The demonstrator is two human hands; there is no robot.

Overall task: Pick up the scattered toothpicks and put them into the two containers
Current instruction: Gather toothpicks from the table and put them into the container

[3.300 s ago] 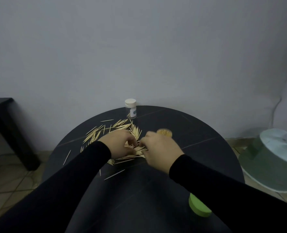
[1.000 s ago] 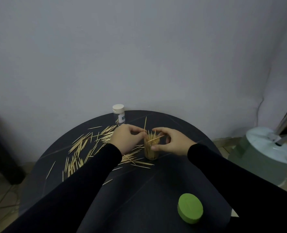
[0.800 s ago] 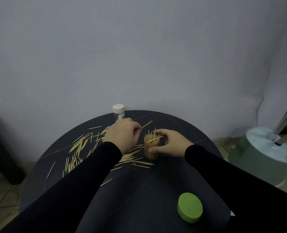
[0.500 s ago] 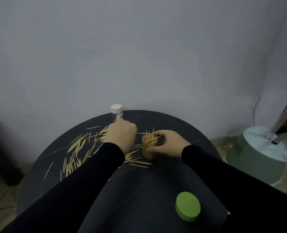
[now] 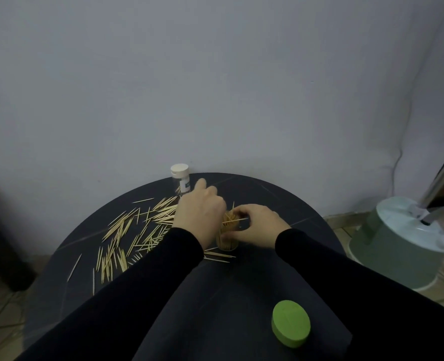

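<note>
Head view. Plain grey wall behind a round dark surface (image 5: 254, 290).

Landmark: the open holder (image 5: 226, 239), a clear cylinder packed with upright toothpicks, standing near the middle of the surface.

Right hand (image 5: 258, 227): just right of the holder, thumb low on its wall, fingers curled over its rim; it grips the holder. One toothpick lies crosswise at the rim beneath those fingers.

Left hand (image 5: 200, 213): touching the holder's left side, fingers bent down toward its mouth. Whether it pinches a toothpick cannot be told; the fingertips are hidden.

Loose toothpicks (image 5: 135, 235): spread flat over the surface left of the holder, reaching toward the left edge; a few more lie just in front of the holder's base.

Capped bottle (image 5: 181, 179): white lid, clear body, upright behind and left of the holder at the far edge.

Green lid (image 5: 290, 324): flat on the surface, well in front and to the right of the holder.

Green bin (image 5: 398, 243): on the floor, far right of the holder.
</note>
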